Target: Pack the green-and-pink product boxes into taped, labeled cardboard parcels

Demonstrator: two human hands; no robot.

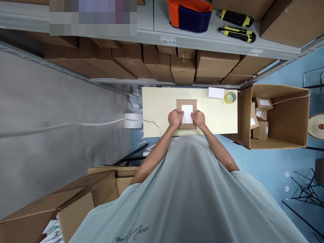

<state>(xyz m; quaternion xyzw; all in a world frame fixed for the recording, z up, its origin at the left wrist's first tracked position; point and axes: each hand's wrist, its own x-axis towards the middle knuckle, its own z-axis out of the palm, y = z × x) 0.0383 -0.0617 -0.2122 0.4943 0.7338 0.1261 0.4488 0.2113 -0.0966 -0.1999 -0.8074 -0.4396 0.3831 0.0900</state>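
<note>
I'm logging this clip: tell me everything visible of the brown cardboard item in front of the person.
The brown cardboard item is plain, four-sided and straight-edged, its face upward; its thickness is hard to judge. It rests on the pale yellow tabletop, near the person's body. A white label covers its middle, leaving brown margins. The left hand and right hand overlap its sides, fingers at the label's edges; how firmly they press is unclear.

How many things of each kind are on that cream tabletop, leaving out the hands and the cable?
Cardboard package: 1
White label, at the package: 1
White block: 1
Tape roll: 1
Total: 4
</note>
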